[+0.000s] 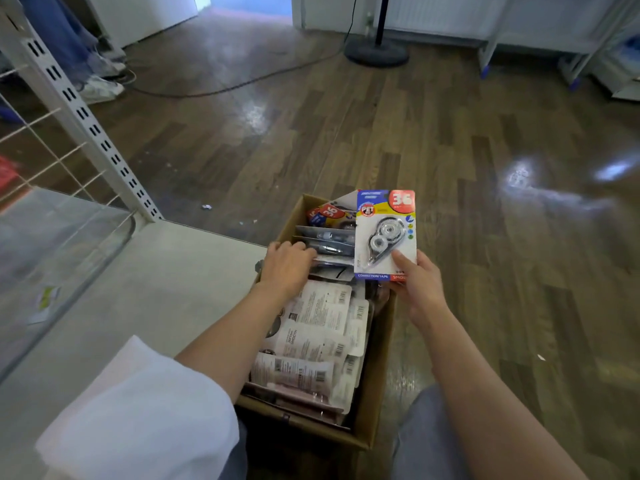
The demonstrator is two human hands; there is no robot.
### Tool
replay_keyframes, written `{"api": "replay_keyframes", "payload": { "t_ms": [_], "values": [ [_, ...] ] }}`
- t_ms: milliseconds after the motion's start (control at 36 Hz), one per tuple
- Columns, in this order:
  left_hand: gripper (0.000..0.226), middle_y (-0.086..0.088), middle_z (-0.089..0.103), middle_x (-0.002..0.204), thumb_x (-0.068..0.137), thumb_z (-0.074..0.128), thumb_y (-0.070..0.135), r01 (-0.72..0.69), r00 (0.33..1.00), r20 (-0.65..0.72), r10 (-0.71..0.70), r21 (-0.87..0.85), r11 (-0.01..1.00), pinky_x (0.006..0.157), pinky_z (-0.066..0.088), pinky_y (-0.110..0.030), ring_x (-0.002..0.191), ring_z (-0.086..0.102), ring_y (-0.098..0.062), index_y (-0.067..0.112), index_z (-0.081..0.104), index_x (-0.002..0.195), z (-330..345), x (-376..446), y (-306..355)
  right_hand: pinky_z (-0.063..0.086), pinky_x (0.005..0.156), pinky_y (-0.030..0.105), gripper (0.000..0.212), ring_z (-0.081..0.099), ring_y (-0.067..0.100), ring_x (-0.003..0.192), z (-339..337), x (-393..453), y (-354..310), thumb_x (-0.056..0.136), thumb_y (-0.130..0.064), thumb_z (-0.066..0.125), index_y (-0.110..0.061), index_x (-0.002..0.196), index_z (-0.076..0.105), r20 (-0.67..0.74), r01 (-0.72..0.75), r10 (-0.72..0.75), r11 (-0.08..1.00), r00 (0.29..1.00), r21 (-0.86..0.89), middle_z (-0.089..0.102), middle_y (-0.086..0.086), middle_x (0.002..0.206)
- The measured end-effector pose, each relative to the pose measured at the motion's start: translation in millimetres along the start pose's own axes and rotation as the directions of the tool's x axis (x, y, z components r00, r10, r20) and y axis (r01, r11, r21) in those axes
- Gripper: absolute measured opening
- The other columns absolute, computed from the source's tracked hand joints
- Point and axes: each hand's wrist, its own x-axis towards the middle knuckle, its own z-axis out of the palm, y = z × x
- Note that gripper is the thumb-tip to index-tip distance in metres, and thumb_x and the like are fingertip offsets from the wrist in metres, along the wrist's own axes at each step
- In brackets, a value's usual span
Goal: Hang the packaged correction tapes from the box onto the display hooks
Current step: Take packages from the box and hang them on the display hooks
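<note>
right hand (420, 289) pinches a packaged correction tape (385, 233) by its bottom edge, thumb on the front, holding it upright over the open cardboard box (375, 386) — left hand (287, 263) reaches into the box, fingers curled on the stacked packs (318, 327) (mostly lying face down) beside the grey shelf (156, 289).

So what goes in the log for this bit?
right hand: holds tape pack | left hand: reaching into box packs | hung: not yet
</note>
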Motion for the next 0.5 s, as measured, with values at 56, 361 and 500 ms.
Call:
{"api": "replay_keyframes", "payload": {
  "t_ms": [56, 361, 500],
  "values": [
    [0.027, 0.003, 0.062, 0.119, 0.097, 0.051, 0.029, -0.023, 0.998, -0.064, 0.022, -0.005, 1.0, 0.105, 0.032, -0.035, 0.11, 0.055, -0.018, 0.025, 0.058, 0.123, -5, 1, -5, 0.047, 0.045, 0.017, 0.01, 0.057, 0.011, 0.063, -2, 0, -1, 0.096, -0.009, 0.054, -0.016, 0.095, 0.061, -0.017, 0.0, 0.0, 1.0, 1.0, 0.027, 0.066, 0.0, 0.082],
    [0.023, -0.015, 0.065, 0.108, 0.1, 0.041, 0.024, 0.216, 0.957, -0.102, -0.27, -0.366, 0.905, 0.073, 0.042, -0.035, 0.097, 0.059, -0.033, 0.009, 0.059, 0.1, -39, 4, -27, 0.046, 0.052, 0.02, 0.009, 0.061, 0.009, 0.069, 6, 4, 3, 0.095, -0.016, 0.057, -0.021, 0.101, 0.062, 0.033, -0.023, 0.023, 1.0, 0.999, -0.013, 0.07, -0.002, 0.089],
    [0.023, -0.015, 0.056, 0.092, 0.097, 0.039, 0.019, 0.393, 0.863, -0.01, -0.505, -0.615, 0.684, 0.066, 0.032, -0.032, 0.083, 0.05, -0.03, 0.008, 0.049, 0.08, -45, 4, -39, 0.047, 0.067, 0.026, 0.007, 0.065, 0.01, 0.075, 9, 5, 6, 0.095, -0.017, 0.058, -0.023, 0.095, 0.063, 0.053, -0.027, 0.029, 0.999, 0.998, -0.028, 0.072, -0.003, 0.088]
  ]
}}
